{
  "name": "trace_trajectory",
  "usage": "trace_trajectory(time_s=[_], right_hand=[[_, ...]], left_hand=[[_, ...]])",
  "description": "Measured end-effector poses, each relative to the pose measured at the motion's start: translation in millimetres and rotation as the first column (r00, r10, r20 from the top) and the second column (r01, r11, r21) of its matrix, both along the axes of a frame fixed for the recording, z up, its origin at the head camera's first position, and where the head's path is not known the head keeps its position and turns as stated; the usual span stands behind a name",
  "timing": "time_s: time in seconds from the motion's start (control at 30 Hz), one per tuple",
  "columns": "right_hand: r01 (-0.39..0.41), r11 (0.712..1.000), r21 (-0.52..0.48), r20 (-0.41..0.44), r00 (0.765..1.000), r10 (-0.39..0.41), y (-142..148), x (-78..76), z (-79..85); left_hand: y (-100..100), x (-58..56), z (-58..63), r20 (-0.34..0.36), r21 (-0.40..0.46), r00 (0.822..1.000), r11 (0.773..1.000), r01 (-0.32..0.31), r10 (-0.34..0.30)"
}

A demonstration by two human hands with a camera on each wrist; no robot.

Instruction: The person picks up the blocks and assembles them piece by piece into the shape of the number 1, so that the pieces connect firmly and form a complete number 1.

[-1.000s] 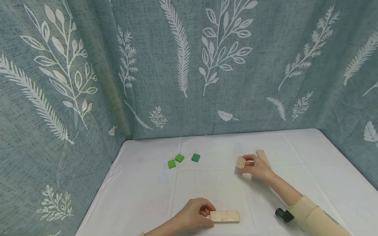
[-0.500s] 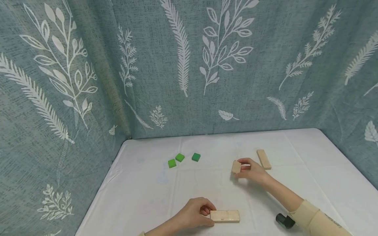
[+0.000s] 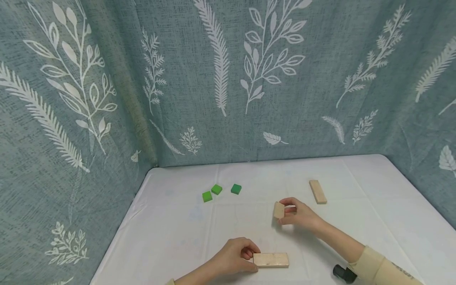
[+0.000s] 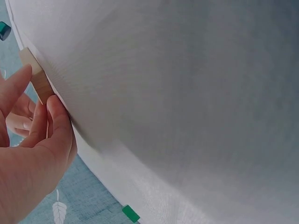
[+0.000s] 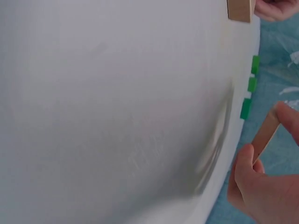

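Note:
My left hand (image 3: 236,256) pinches the left end of a flat wooden block (image 3: 270,260) lying lengthwise at the near middle of the white table. Thumb and fingers sit on opposite sides of it in the left wrist view, where the block (image 4: 39,79) shows its grain. Farther back and to the right, my right hand (image 3: 299,214) holds a second wooden block (image 3: 279,210) between thumb and fingertips. In the right wrist view this block (image 5: 266,133) appears tilted above the table, over a soft shadow.
Another wooden block (image 3: 318,192) lies flat at the back right. Several small green pieces include two light green ones (image 3: 207,196) and a darker one (image 3: 236,189) at the back left. A black object (image 3: 343,273) is beside the right sleeve. A patterned curtain (image 3: 249,79) borders the table (image 3: 178,237).
The right hand has moved left and nearer with its wooden block, away from the block lying at the back right. The left hand and its block stay in place.

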State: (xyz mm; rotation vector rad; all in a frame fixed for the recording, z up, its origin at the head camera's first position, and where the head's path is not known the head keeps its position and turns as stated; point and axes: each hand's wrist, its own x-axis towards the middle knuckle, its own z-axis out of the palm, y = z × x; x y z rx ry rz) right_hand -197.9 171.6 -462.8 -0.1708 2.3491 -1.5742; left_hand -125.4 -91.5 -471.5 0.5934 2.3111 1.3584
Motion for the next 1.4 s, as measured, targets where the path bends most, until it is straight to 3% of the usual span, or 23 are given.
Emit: trace_trajectory(time_s=[0.57, 1.03, 1.4], right_hand=[[-0.12, 0.993, 0.001, 0.025, 0.993, 0.12, -15.9, 21.6, -3.1], [-0.218, 0.976, 0.026, -0.031, 0.975, 0.219, -20.7, 32.0, -10.5], [-0.304, 0.952, 0.03, -0.086, 0.948, 0.305, -20.1, 37.5, -11.8]], left_hand=[[-0.5, -1.9, -0.5, -0.002, 0.0, 1.0, 1.0, 0.007, -0.007], [-0.2, -1.5, 0.4, 0.002, 0.004, 1.0, 1.0, 0.007, -0.007], [0.0, -1.4, 0.9, 0.005, 0.011, 1.0, 1.0, 0.001, -0.001]])
